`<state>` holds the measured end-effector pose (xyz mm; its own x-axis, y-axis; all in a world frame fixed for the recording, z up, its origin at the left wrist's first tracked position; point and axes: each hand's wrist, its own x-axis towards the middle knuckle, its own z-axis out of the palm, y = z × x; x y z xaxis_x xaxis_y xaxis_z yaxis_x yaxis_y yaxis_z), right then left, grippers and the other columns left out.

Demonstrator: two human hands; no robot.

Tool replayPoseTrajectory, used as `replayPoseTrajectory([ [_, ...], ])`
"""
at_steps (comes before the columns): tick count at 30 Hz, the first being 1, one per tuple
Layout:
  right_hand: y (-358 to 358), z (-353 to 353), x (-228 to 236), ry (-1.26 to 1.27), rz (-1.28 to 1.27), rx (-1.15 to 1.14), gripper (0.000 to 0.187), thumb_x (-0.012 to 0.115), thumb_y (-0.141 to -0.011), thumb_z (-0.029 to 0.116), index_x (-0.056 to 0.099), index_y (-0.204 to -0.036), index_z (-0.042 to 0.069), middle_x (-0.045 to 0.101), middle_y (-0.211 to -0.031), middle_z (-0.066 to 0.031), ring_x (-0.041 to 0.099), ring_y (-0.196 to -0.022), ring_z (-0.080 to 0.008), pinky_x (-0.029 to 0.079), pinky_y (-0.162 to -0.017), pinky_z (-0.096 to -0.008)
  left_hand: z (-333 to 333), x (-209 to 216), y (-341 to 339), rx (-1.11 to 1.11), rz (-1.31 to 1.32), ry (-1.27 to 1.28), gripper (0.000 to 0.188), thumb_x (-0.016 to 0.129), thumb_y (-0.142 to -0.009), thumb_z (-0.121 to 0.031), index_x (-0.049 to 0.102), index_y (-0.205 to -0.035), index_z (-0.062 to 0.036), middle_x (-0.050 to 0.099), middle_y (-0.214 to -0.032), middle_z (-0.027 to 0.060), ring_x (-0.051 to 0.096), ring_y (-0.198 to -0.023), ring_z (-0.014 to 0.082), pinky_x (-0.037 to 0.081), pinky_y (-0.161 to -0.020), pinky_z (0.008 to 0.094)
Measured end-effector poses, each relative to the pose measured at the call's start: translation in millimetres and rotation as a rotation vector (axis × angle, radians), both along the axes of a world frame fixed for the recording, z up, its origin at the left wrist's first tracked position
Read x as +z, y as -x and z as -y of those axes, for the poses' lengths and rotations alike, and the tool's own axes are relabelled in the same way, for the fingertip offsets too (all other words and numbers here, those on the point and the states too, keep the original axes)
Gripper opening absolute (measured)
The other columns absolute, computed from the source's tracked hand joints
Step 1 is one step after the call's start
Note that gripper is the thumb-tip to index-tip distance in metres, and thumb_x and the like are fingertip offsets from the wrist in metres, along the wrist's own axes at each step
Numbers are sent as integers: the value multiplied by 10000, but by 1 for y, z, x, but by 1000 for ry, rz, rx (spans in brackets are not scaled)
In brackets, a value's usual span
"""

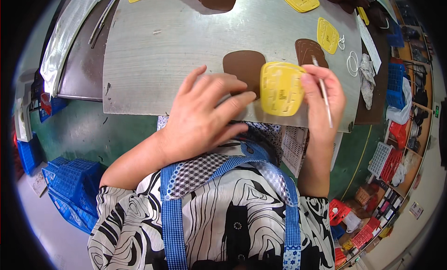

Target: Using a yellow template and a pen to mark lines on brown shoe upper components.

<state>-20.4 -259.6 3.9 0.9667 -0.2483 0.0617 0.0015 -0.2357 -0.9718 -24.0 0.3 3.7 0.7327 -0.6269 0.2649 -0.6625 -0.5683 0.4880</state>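
Right hand (pixel 333 100) clamped yellow template (pixel 282 89) and thin stick (pixel 323 91) | left hand's (pixel 205 113) fingers spread | template seemed light, stiff, best edge-held

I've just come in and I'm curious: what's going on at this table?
The person's right hand holds a slotted yellow plate and a slim pale stick. The open left hand is at the edge of a brown piece on the grey table; blur hides whether it touches. Farther right lie a stack of brown pieces and another yellow plate.
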Motion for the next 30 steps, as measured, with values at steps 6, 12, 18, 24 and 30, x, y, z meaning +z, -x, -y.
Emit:
replayPoseTrajectory([
  [6,-22,-30,-5,16,-25,206,150,737,-966,59,691,-1079,-27,725,-920,-44,654,-836,-71,524,-755,-223,-5,-10,-14,164,165,175,364,809,-781,-157,744,-1139,-144,632,-1030,39,578,-952,239,427,-844,394],
  [12,-34,-35,-18,268,22,234,165,761,-941,83,698,-1057,-15,742,-831,-90,695,-734,-107,546,-683,-256,2,-9,-12,233,49,31,412,796,-822,-247,738,-1221,-166,564,-973,33,537,-932,241,411,-891,392],
  [18,-34,-39,-13,398,82,229,133,759,-933,87,694,-1011,2,727,-794,-113,717,-694,-170,548,-654,-278,3,-12,-12,256,35,-20,487,810,-810,-325,728,-1268,-184,550,-968,24,534,-939,235,404,-909,403],
  [24,-35,-41,-10,627,70,260,191,739,-954,120,655,-1083,8,702,-852,-118,708,-745,-212,549,-686,-316,3,-13,-12,259,29,-45,505,811,-803,-332,723,-1278,-185,567,-1001,23,532,-962,238,406,-916,415],
  [30,-38,-37,2,206,128,288,288,665,-1039,233,630,-1185,-13,662,-928,-53,630,-820,-131,514,-734,-274,5,-14,-12,273,77,-41,464,808,-794,-323,724,-1229,-184,614,-1346,-13,538,-1170,267,411,-999,426],
])
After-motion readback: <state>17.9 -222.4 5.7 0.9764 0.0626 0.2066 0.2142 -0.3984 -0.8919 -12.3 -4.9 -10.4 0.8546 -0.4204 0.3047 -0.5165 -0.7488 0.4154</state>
